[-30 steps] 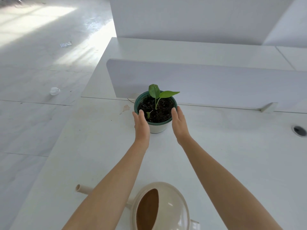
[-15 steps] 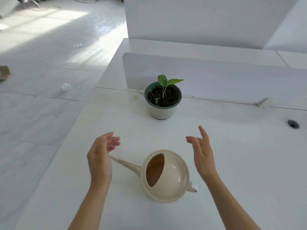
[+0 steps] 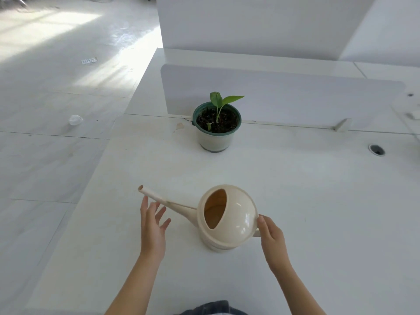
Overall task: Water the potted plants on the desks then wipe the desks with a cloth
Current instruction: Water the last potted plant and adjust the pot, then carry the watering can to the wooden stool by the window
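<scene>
A glossy cream plastic watering can point(image 3: 229, 219), dome-bodied and long-spouted, stood on the white desk point(image 3: 318, 201); the left hand point(image 3: 152, 226) spread wide beside its spout; the right hand point(image 3: 271, 235) touched its handle, grip unclear; behind, a green-rimmed white pot point(image 3: 216, 137) held dark soil and a seedling point(image 3: 219, 103).

No readable text anywhere right now. The cream plastic watering can point(image 3: 241, 212) shows a plain dome. The small gridded scrap point(image 3: 89, 61) on the white floor point(image 3: 45, 92) is too small to read.

White floor point(image 3: 50, 160) w/ sunlit patch point(image 3: 56, 26) top-left; white divider panel point(image 3: 295, 96) at desk point(image 3: 295, 189) rear.
</scene>
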A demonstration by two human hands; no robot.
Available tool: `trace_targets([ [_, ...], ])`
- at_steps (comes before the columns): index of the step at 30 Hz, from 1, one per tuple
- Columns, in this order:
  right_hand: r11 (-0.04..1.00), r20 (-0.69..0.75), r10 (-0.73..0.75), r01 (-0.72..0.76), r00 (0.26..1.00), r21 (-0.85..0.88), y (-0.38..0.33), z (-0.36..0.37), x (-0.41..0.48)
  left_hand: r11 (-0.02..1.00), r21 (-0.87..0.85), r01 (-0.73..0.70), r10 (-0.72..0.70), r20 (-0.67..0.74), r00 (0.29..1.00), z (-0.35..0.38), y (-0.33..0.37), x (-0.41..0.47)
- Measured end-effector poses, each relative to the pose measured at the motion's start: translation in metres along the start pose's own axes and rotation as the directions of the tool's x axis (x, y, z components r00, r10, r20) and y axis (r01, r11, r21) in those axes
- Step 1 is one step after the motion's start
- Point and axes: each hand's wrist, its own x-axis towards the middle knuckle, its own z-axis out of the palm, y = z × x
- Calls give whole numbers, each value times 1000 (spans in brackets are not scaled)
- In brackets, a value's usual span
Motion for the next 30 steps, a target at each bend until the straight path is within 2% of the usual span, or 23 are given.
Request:
trace_targets([
  [3,997,18,69,-68,997,-26,1,-2,4,999,-40,-24,27,81,996,9,1,5],
  [10,987,37,158,-159,987,24,-7,-7,8,992,-126,-6,19,109,994,17,1,11],
  [14,979,-27,179,-175,984,105,-7,-3,1,985,-163,61,-36,153,988,22,6,13],
  [18,976,-103,143,-123,984,177,-10,-14,-19,985,-154,83,-43,246,968,31,13,3],
  [24,969,-231,101,-42,968,244,-10,-49,-71,991,-96,97,-49,414,909,51,22,-36],
  [30,921,-425,150,31,893,389,3,-102,-151,996,33,80,-83,603,793,80,14,-110],
])
